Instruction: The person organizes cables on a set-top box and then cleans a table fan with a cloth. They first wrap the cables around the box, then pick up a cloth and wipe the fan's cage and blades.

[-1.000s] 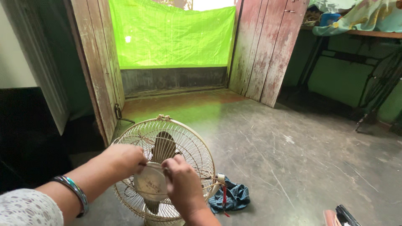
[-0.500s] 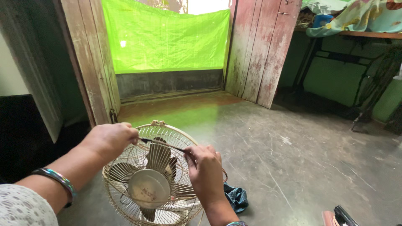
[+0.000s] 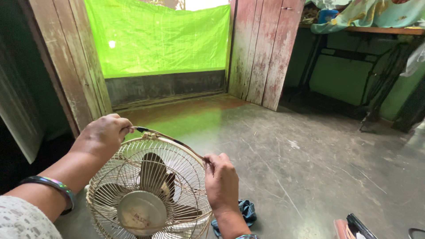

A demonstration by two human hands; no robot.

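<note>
An old cream table fan [image 3: 146,194] with a wire grille stands on the floor just in front of me. A thin dark band [image 3: 170,139] runs along the grille's upper rim, stretched between my two hands. My left hand [image 3: 102,136] grips one end of the band at the top left of the grille. My right hand [image 3: 220,179] pinches the other end at the grille's right rim. Dark blades and a round centre cap show behind the wires.
A blue-green cloth [image 3: 244,211] lies on the concrete floor right of the fan. Worn wooden doors [image 3: 261,48] frame a doorway covered by green netting [image 3: 159,37]. A table on a metal frame [image 3: 367,66] stands at the right wall. A dark object [image 3: 356,225] lies bottom right.
Both hands rose from the centre cap to the grille's upper rim, drawing the dark band taut along it. The view shifted right and closer.
</note>
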